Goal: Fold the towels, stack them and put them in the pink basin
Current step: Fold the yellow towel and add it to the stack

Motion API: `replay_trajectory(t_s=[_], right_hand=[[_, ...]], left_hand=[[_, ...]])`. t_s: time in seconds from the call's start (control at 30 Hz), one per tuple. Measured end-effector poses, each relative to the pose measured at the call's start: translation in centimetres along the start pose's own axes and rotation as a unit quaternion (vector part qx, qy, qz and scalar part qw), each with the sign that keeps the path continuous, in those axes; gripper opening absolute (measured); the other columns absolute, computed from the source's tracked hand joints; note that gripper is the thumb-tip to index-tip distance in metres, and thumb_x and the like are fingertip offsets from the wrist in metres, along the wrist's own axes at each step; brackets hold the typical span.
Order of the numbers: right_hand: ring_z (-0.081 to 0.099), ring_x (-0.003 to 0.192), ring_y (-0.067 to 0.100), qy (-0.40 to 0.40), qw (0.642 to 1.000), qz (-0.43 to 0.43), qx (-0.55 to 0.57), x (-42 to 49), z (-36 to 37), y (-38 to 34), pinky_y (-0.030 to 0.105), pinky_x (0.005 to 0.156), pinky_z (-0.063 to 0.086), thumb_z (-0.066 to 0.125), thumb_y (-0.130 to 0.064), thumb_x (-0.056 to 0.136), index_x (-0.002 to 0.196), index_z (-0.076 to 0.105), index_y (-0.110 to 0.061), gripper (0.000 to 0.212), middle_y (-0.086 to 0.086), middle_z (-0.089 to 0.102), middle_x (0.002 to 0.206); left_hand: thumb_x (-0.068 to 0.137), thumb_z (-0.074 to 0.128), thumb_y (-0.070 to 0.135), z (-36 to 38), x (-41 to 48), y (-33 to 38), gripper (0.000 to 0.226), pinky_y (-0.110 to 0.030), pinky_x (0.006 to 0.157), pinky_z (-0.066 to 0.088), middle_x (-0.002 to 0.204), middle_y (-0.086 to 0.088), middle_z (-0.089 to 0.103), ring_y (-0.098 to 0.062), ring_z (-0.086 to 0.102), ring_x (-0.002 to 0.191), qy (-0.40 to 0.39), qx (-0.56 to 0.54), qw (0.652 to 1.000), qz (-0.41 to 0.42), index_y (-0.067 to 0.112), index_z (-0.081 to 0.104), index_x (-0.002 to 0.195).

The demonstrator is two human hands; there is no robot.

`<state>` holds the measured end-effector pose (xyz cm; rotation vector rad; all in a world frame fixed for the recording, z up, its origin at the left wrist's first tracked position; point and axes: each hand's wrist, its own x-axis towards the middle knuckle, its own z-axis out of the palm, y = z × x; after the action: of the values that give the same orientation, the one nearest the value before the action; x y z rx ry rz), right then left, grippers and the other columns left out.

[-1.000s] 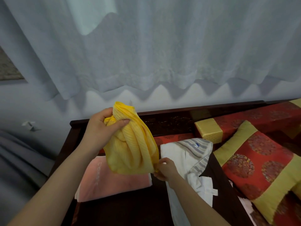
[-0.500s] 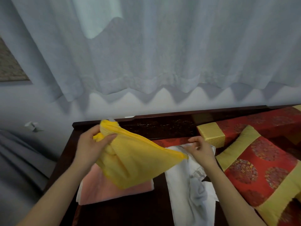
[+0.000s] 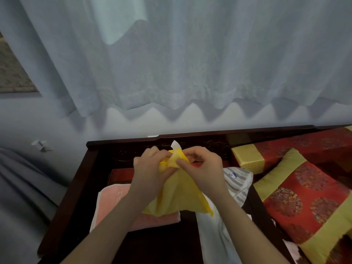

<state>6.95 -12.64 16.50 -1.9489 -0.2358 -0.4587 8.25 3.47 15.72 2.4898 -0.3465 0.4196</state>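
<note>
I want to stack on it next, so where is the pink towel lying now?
In the head view the pink towel lies flat on the dark wooden bench, lower left, under the left forearm and partly beneath the hanging yellow towel.

A pale sheer curtain (image 3: 190, 54) hangs across the back, its scalloped hem casting zigzag shadows on the white wall (image 3: 57, 126) beneath. Below stands dark wooden furniture (image 3: 209, 131) with a carved back rail. At right lie red and gold cushions (image 3: 304, 202).
</note>
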Motion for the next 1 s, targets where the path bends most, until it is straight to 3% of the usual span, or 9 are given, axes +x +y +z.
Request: replay_trajectory(t_s=[0.1, 0.17, 0.27, 0.37, 0.47, 0.53, 0.7, 0.83, 1.0], right_hand=[[0.064, 0.077, 0.014, -0.007, 0.997, 0.047, -0.069, 2.3, -3.1, 2.1, 0.032, 0.073, 0.054, 0.077, -0.012, 0.073, 0.090, 0.075, -0.017, 0.017, -0.001, 0.071, 0.084], [0.062, 0.074, 0.007, -0.007, 0.989, 0.076, -0.126, 3.9, -7.0, 3.5, 0.026, 0.073, 0.052, 0.077, -0.013, 0.075, 0.096, 0.075, -0.015, 0.021, -0.003, 0.071, 0.087], [0.062, 0.069, 0.001, -0.015, 0.985, 0.084, -0.149, 5.4, -12.4, 4.6, 0.023, 0.074, 0.051, 0.076, -0.011, 0.077, 0.087, 0.073, -0.029, 0.022, -0.010, 0.070, 0.080], [0.065, 0.069, -0.001, -0.028, 0.990, 0.082, -0.109, 6.1, -15.2, 4.8, 0.013, 0.069, 0.051, 0.074, -0.003, 0.078, 0.075, 0.068, -0.037, 0.034, -0.018, 0.071, 0.069], [0.064, 0.067, 0.001, -0.016, 0.997, 0.072, -0.032, 5.8, -16.9, 4.3, 0.013, 0.067, 0.053, 0.068, 0.005, 0.079, 0.067, 0.071, -0.031, 0.038, -0.013, 0.071, 0.069], [0.061, 0.062, 0.002, -0.007, 0.996, 0.076, 0.052, 5.0, -18.0, 3.9, 0.013, 0.059, 0.050, 0.058, 0.013, 0.080, 0.063, 0.068, -0.025, 0.042, -0.011, 0.068, 0.066], [0.046, 0.052, 0.010, -0.071, 0.967, 0.137, 0.204, 0.6, -20.6, 4.1, 0.018, 0.046, 0.036, 0.054, 0.006, 0.064, 0.063, 0.056, -0.018, 0.025, -0.002, 0.051, 0.056], [0.050, 0.064, 0.027, -0.154, 0.948, 0.218, 0.175, -6.1, -22.6, 7.2, 0.026, 0.053, 0.040, 0.070, 0.001, 0.066, 0.069, 0.067, -0.016, 0.018, 0.017, 0.055, 0.074], [0.068, 0.097, 0.033, -0.187, 0.881, 0.411, 0.144, -14.5, -22.1, 13.7, 0.028, 0.076, 0.056, 0.060, -0.003, 0.081, 0.095, 0.076, -0.005, 0.021, 0.022, 0.072, 0.102]], left_hand=[[0.060, 0.081, 0.047, -1.9, 0.9, -1.6, 0.075, -0.041, 0.098, 0.039, 0.122, 0.006, 0.052, -0.015, 0.048, 0.116, -0.069, -0.041, 0.994, -0.071, 0.029, 0.051, 0.125], [0.066, 0.083, 0.026, -3.9, 1.7, -3.6, 0.075, -0.031, 0.103, 0.037, 0.130, -0.004, 0.051, -0.021, 0.046, 0.122, -0.073, -0.031, 0.993, -0.090, 0.017, 0.047, 0.132], [0.066, 0.061, 0.023, -6.7, 2.2, -5.3, 0.047, -0.010, 0.077, 0.040, 0.105, 0.000, 0.062, -0.013, 0.057, 0.099, -0.090, -0.107, 0.987, -0.084, 0.030, 0.059, 0.112], [0.068, 0.065, 0.027, -7.4, 3.2, -5.4, 0.028, -0.005, 0.068, 0.043, 0.094, 0.019, 0.067, 0.008, 0.059, 0.081, -0.125, -0.132, 0.982, -0.045, 0.050, 0.066, 0.084], [0.075, 0.077, 0.014, -6.9, 4.3, -4.6, 0.015, -0.015, 0.067, 0.049, 0.082, 0.011, 0.072, 0.001, 0.063, 0.072, -0.084, -0.208, 0.973, -0.048, 0.027, 0.071, 0.078], [0.082, 0.070, 0.004, -6.6, 4.5, -3.8, 0.014, -0.014, 0.068, 0.051, 0.077, 0.008, 0.073, -0.002, 0.066, 0.073, -0.061, -0.294, 0.952, -0.067, 0.017, 0.069, 0.086], [0.082, 0.070, 0.011, -5.7, 2.6, -1.7, 0.017, -0.019, 0.073, 0.055, 0.086, -0.004, 0.074, -0.011, 0.067, 0.078, -0.125, -0.416, 0.899, -0.055, 0.017, 0.060, 0.094], [0.063, 0.078, 0.052, -2.2, -2.0, -2.4, 0.032, -0.024, 0.077, 0.057, 0.090, 0.001, 0.074, -0.013, 0.071, 0.084, -0.223, -0.307, 0.925, -0.023, 0.029, 0.063, 0.080], [0.072, 0.078, 0.023, 5.5, -9.0, -5.0, 0.020, -0.013, 0.074, 0.050, 0.090, 0.021, 0.069, -0.001, 0.065, 0.084, -0.357, -0.154, 0.921, -0.037, 0.036, 0.069, 0.084]])
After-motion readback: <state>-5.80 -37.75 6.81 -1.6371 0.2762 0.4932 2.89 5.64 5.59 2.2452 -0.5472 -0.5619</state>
